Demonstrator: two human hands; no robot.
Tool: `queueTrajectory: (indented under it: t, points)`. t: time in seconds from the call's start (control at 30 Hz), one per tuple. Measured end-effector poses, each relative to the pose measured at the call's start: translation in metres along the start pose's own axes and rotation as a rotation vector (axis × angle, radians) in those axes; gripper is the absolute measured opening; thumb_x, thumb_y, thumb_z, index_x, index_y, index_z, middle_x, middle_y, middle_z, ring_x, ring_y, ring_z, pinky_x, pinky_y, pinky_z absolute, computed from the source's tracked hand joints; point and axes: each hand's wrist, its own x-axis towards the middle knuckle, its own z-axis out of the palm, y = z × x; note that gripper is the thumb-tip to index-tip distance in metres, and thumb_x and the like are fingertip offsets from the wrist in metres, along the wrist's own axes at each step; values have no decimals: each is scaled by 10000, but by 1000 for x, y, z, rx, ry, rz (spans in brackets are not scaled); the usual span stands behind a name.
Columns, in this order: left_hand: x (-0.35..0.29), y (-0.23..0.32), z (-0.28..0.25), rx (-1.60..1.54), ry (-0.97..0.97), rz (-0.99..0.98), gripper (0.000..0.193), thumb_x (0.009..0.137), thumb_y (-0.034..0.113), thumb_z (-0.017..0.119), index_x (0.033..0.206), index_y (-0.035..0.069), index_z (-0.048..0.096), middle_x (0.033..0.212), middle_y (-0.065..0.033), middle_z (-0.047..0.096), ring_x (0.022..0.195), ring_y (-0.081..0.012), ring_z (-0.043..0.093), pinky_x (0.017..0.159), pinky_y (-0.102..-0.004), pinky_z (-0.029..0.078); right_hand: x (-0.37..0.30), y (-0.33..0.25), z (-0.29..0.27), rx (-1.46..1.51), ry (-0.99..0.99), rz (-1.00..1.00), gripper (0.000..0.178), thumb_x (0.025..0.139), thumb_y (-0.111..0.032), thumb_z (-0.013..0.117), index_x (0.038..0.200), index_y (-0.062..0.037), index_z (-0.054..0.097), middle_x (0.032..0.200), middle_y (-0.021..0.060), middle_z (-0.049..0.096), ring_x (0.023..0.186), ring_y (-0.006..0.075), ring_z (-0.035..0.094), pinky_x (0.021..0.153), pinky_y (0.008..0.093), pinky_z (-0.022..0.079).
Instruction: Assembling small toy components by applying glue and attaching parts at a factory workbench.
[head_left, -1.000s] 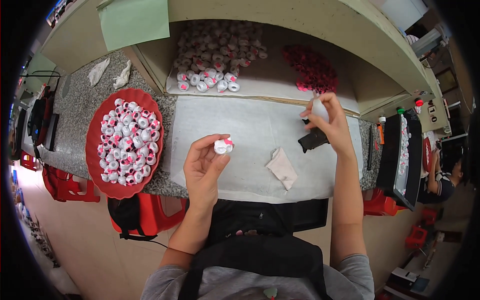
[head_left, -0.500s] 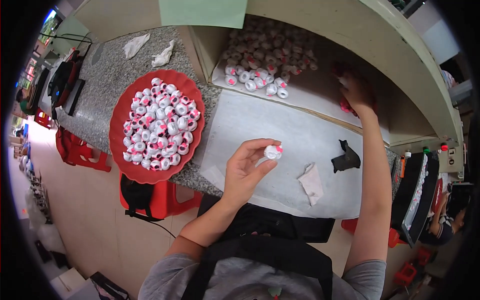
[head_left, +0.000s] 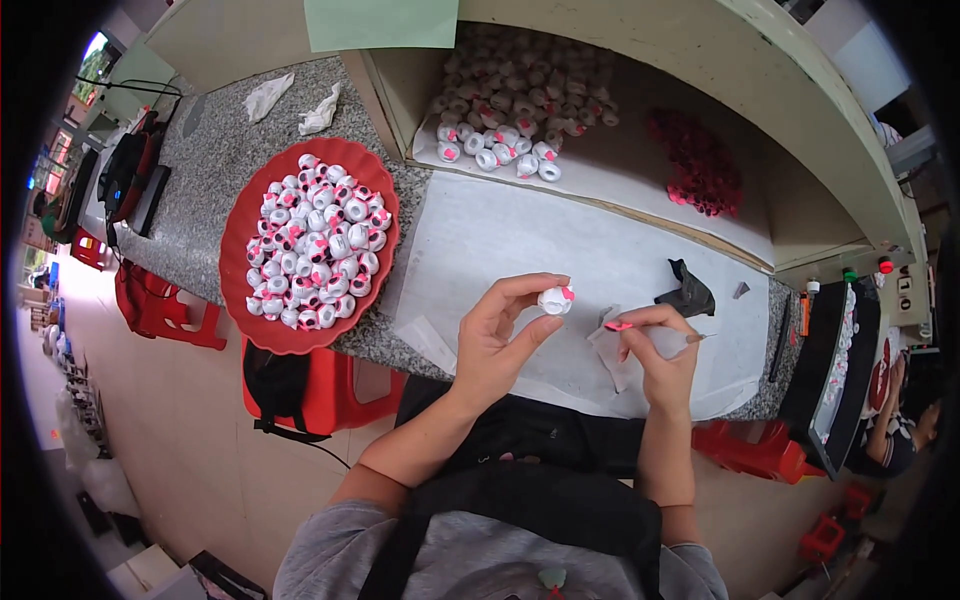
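My left hand (head_left: 497,335) pinches a small white rounded piece (head_left: 556,299) with a pink patch between thumb and fingertips, above the white sheet (head_left: 480,250). To its right, my right hand (head_left: 660,355) is closed, with a small pink piece (head_left: 618,326) at its fingertips. A thin pointed tool (head_left: 703,337) sticks out from the back of that hand; its kind cannot be made out. Under the right hand lies a crumpled pale cloth (head_left: 608,362). Just beyond rests a black scrap of cloth (head_left: 690,290).
At left stands a red scalloped tray (head_left: 235,200) of similar white and pink pieces. Under the shelf (head_left: 640,200) lie a heap of white pieces (head_left: 525,90) and a pile of dark pink bits (head_left: 695,165). Red stools (head_left: 350,385) stand below the table. A person (head_left: 890,430) sits far right.
My right hand has come back from the pink pile under the shelf to beside my left hand, now with a pink piece. The left hand keeps its white piece.
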Motion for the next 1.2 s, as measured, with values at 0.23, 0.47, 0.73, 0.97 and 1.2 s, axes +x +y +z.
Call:
queueTrajectory:
  t: [0.23, 0.47, 0.73, 0.97, 1.2]
  points:
    - [-8, 2, 13, 15, -46, -36, 316, 699, -68, 533, 997, -11, 442, 1013, -151, 496, 915, -163, 486, 784, -260, 384, -21, -8, 19, 390, 27, 50, 116, 647, 74, 574, 719, 36, 491, 717, 150, 539, 579, 155, 529, 468, 222, 432]
    - [-11, 2, 17, 319, -174, 177, 300, 674, -89, 537, 960, -17, 485, 992, -160, 507, 936, -216, 486, 780, -283, 395, -21, -11, 22, 494, -33, 51, 108, 648, 75, 569, 708, 28, 492, 728, 120, 495, 542, 143, 495, 444, 221, 409]
    - [-11, 4, 17, 359, -192, 218, 288, 661, -92, 544, 933, -6, 509, 986, -161, 513, 931, -224, 491, 777, -290, 396, -19, -7, 30, 633, 25, 134, 103, 662, 68, 557, 699, 14, 478, 747, 89, 442, 517, 127, 468, 421, 220, 385]
    - [-13, 4, 16, 91, -221, 128, 263, 675, -38, 572, 926, -2, 502, 985, -178, 507, 913, -212, 499, 784, -298, 393, -24, -7, 35, 526, 44, 91, 152, 653, 77, 567, 734, -1, 465, 742, 72, 448, 528, 106, 464, 429, 203, 381]
    - [-15, 7, 13, -202, -238, -71, 246, 692, -29, 560, 933, -26, 507, 966, -119, 533, 958, -191, 485, 939, -355, 264, -25, -16, 27, 284, -54, -57, 342, 604, 92, 612, 922, 16, 510, 741, 68, 517, 573, 78, 475, 462, 169, 375]
